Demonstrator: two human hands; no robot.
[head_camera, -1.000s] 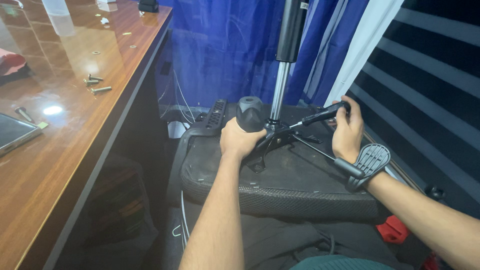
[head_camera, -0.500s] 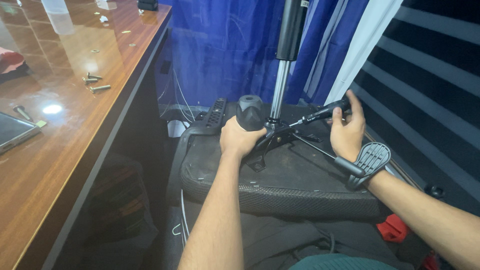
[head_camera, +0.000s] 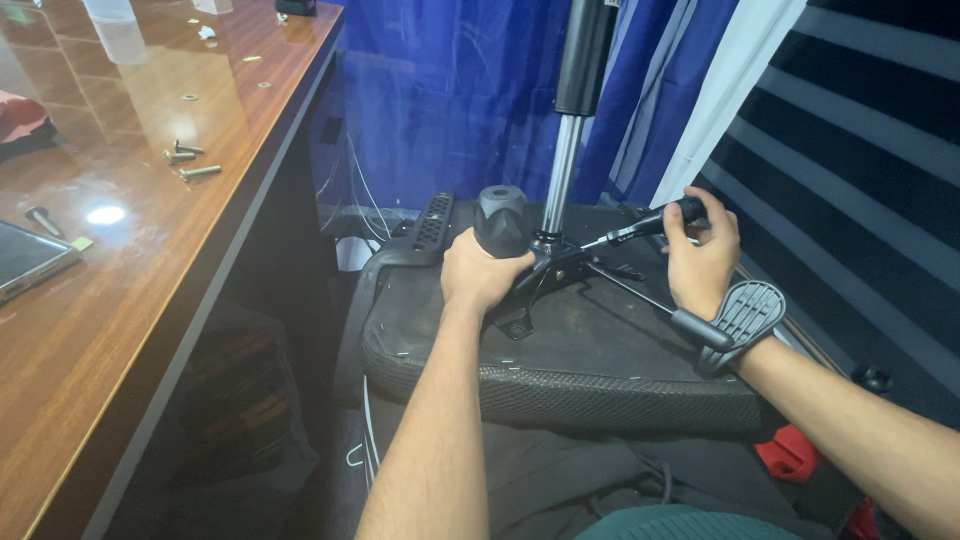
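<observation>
Bolts (head_camera: 186, 161) lie on the wooden desk (head_camera: 150, 260), well left of the upturned chair seat (head_camera: 560, 350).

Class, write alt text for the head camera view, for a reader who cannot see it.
A right hand turns a screwdriver at the metal bracket under an upturned chair seat, while the left hand grips a black knob. Loose screws lie on the wooden table to the left.

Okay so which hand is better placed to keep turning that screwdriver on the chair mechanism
Right. The right hand already grips the screwdriver, whose tip meets the black mechanism under the seat. The left hand is wrapped around the mechanism below the black knob, likely steadying it.
</observation>
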